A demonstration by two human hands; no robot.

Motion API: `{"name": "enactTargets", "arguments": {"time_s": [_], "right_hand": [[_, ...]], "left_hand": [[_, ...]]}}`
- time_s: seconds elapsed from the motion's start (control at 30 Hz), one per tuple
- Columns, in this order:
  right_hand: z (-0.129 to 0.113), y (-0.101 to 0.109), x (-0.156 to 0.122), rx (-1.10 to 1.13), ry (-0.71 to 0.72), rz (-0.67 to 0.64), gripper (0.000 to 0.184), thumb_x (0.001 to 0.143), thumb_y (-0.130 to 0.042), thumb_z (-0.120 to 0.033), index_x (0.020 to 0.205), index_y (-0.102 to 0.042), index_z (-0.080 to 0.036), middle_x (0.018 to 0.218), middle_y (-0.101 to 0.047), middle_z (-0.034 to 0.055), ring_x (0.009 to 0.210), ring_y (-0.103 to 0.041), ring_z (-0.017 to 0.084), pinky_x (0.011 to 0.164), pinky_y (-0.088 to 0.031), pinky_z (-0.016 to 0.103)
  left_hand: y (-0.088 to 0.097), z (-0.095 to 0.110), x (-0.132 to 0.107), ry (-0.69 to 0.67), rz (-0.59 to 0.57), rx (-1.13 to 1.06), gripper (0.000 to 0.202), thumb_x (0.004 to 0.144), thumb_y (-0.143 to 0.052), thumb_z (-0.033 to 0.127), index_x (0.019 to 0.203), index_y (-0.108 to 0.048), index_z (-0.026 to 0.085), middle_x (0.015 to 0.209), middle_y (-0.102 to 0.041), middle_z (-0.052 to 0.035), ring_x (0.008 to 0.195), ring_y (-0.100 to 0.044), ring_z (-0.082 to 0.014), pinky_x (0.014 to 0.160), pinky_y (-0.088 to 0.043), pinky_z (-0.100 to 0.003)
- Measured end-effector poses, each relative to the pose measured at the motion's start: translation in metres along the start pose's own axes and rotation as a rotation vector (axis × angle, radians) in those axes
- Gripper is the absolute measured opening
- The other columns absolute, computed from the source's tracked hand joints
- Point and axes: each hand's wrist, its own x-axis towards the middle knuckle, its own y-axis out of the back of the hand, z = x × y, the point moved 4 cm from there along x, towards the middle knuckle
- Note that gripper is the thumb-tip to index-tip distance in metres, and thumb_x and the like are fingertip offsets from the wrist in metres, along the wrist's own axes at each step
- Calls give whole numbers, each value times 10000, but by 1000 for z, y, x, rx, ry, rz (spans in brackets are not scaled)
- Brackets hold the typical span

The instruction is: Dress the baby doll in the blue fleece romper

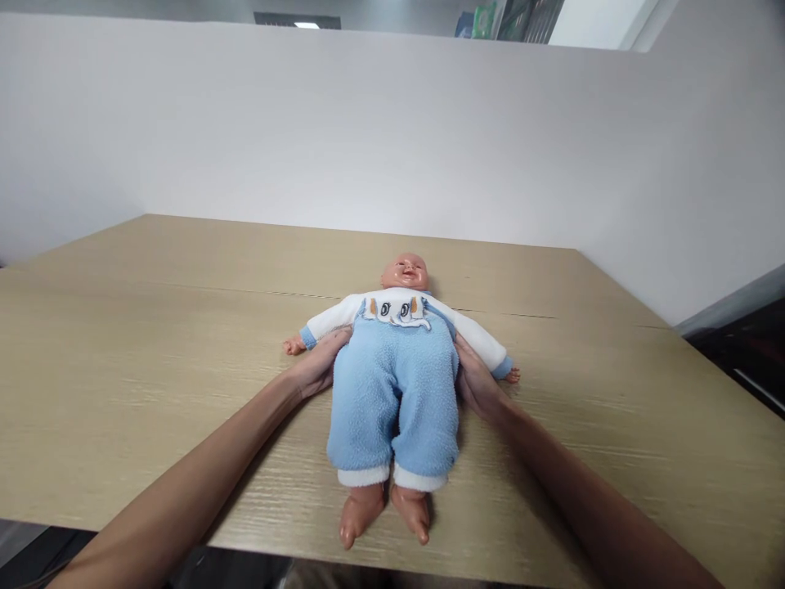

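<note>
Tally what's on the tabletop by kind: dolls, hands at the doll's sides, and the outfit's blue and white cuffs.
Doll: 1
Left hand plus right hand: 2
Blue sleeve cuffs: 2
White ankle cuffs: 2
Total: 7

We see soft, even light, a lit panel glowing far beyond the left hand; faint sheen and soft shadow mark the tabletop nearer us than the right hand, while lens distortion stretches the edges outside both
</note>
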Motion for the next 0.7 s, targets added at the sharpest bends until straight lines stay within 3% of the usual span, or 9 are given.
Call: {"name": "enactTargets", "arguments": {"time_s": [0.2, 0.4, 0.53, 0.7], "right_hand": [[2, 1, -1, 56, -5, 10, 433, 870, -837, -503, 1262, -778, -329, 1394, -777, -1, 1542, -517, 267, 1306, -394, 425], [4, -1, -1, 91, -52, 24, 471, 865, -848, -499, 1301, -757, -346, 1426, -759, -19, 1516, -548, 265, 1291, -431, 436], [1, -3, -3, 85, -31, 38, 423, 848, -854, -472, 1246, -779, -351, 1429, -756, -35, 1556, -498, 238, 1327, -382, 431], [2, -2, -3, 96, -50, 40, 367, 853, -831, -453, 1202, -791, -347, 1325, -808, -21, 1480, -585, 264, 1285, -444, 476]], "left_hand": [[-6, 13, -7, -46, -213, -23, 547, 910, -851, 342, 1424, -692, 242, 1307, -769, -111, 1180, -738, -275, 942, -579, -332], [-2, 11, -6, -60, -246, -31, 535, 972, -792, 311, 1485, -642, 294, 1396, -737, -104, 1233, -723, -278, 1049, -560, -386], [0, 13, -6, -58, -252, 3, 551, 984, -779, 301, 1511, -615, 309, 1432, -717, -98, 1226, -720, -264, 1049, -552, -379], [4, 13, -3, -69, -209, 80, 547, 960, -804, 365, 1478, -653, 277, 1385, -741, -104, 1182, -729, -268, 1000, -549, -356]]}}
